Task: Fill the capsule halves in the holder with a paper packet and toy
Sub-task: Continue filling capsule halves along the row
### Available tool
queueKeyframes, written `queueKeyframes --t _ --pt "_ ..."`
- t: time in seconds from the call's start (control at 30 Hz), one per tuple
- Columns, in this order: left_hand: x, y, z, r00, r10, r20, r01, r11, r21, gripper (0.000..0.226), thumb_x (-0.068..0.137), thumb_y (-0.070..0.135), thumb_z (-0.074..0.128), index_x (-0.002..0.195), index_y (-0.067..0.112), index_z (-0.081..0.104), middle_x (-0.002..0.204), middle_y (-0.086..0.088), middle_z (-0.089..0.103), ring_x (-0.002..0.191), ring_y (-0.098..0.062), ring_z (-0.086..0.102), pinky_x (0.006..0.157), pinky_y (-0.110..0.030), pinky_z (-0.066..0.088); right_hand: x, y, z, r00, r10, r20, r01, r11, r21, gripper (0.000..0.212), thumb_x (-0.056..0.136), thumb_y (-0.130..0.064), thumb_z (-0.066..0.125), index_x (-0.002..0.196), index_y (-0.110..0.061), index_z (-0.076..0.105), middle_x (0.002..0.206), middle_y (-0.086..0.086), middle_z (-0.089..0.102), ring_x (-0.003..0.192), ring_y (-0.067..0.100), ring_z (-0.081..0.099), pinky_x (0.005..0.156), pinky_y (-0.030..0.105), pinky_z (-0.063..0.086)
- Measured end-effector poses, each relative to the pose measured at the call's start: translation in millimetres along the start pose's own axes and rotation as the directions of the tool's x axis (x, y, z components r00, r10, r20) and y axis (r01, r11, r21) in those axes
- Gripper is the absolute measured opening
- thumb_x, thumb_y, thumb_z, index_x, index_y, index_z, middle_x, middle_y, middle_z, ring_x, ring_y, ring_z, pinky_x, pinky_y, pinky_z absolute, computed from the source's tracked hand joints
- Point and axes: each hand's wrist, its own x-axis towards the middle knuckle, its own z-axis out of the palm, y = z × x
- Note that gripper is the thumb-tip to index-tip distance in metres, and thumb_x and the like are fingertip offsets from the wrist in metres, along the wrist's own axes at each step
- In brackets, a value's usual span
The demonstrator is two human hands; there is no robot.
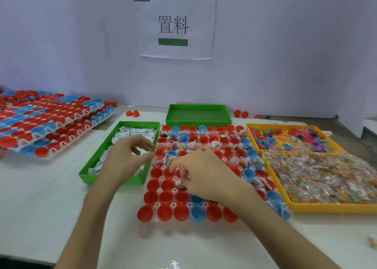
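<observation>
A white holder in front of me carries rows of red and blue capsule halves. The far rows hold packets and toys; the near rows are bare cups. My right hand hovers over the holder's middle and pinches a small clear toy bag above a red cup. My left hand is over the green tray of white paper packets, fingers curled, pinching a packet between thumb and fingertips.
A yellow tray on the right holds coloured plastic toys and clear bead bags. An empty green tray sits behind the holder. Stacked holders with capsule halves lie at the left. Loose red halves lie near the wall.
</observation>
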Motion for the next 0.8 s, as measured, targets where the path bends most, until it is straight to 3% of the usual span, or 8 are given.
queueKeyframes --t 0.07,0.17,0.27,0.33,0.43,0.53,0.67,0.8 --pt "12 -18 -3 0.991 -0.037 -0.128 0.049 0.995 0.092 0.016 0.088 0.016 0.074 0.097 0.028 0.072 0.108 0.005 0.072 0.091 -0.015 0.063 0.077 -0.033 0.051 -5 3 -2 1.000 -0.001 -0.005 0.002 0.998 0.067 0.036 0.091 -0.018 0.064 0.123 -0.033 0.063 0.096 -0.012 0.071 0.096 0.009 0.061 0.110 0.037 0.026" --pt "27 -40 0 0.987 -0.148 -0.067 0.162 0.939 0.305 0.026 0.092 0.023 0.068 0.118 0.023 0.069 0.129 -0.007 0.066 0.079 -0.014 0.064 0.091 -0.041 0.053 -13 10 -13 0.998 0.026 -0.049 -0.013 0.967 0.254 0.038 0.090 -0.025 0.067 0.125 -0.037 0.061 0.096 -0.021 0.067 0.093 0.001 0.062 0.107 0.037 0.039" --pt "34 -48 6 0.977 -0.202 -0.064 0.212 0.929 0.302 0.014 0.090 0.024 0.071 0.103 0.021 0.075 0.101 -0.009 0.074 0.057 -0.015 0.066 0.076 -0.037 0.058 -15 38 -32 0.977 0.150 -0.153 -0.086 0.929 0.360 0.030 0.089 -0.030 0.065 0.117 -0.042 0.064 0.093 -0.024 0.067 0.086 -0.005 0.062 0.085 0.024 0.047" --pt "35 -48 8 0.974 -0.204 -0.103 0.224 0.941 0.253 0.001 0.087 0.020 0.076 0.088 0.020 0.076 0.085 -0.006 0.073 0.054 -0.019 0.067 0.074 -0.041 0.061 -15 70 -41 0.928 0.291 -0.233 -0.200 0.917 0.346 0.024 0.090 -0.030 0.066 0.111 -0.042 0.067 0.091 -0.026 0.066 0.081 -0.005 0.062 0.077 0.021 0.050" --pt "35 -53 13 0.968 -0.198 -0.153 0.225 0.956 0.187 0.006 0.085 0.013 0.077 0.090 0.010 0.076 0.084 -0.008 0.073 0.063 -0.024 0.069 0.080 -0.044 0.060 -22 128 -42 0.784 0.549 -0.289 -0.488 0.834 0.258 0.026 0.095 -0.025 0.064 0.120 -0.029 0.068 0.110 -0.012 0.070 0.092 0.004 0.062 0.086 0.030 0.054" --pt "33 -59 17 0.961 -0.133 -0.241 0.177 0.970 0.170 0.007 0.084 0.010 0.076 0.089 0.006 0.078 0.096 -0.015 0.075 0.072 -0.022 0.059 0.082 -0.037 0.053 -34 175 -33 0.672 0.720 -0.171 -0.709 0.693 0.128 0.034 0.098 -0.028 0.060 0.128 -0.015 0.065 0.124 0.006 0.068 0.104 0.021 0.063 0.089 0.037 0.053" --pt "35 -64 17 0.923 -0.041 -0.383 0.104 0.984 0.147 0.013 0.086 0.013 0.076 0.094 0.004 0.079 0.098 -0.017 0.072 0.077 -0.024 0.056 0.082 -0.041 0.050 -39 195 -19 0.646 0.730 -0.222 -0.722 0.679 0.131 0.021 0.098 -0.030 0.062 0.106 -0.016 0.075 0.100 0.001 0.072 0.070 0.004 0.052 0.057 0.024 0.039" --pt "37 -63 17 0.900 -0.057 -0.432 0.107 0.990 0.092 0.018 0.088 0.017 0.075 0.102 0.006 0.078 0.100 -0.015 0.070 0.084 -0.028 0.060 0.085 -0.044 0.051 -40 196 -20 0.616 0.726 -0.307 -0.701 0.682 0.208 0.008 0.093 -0.024 0.069 0.092 -0.021 0.077 0.097 -0.001 0.073 0.076 0.008 0.056 0.069 0.030 0.050"
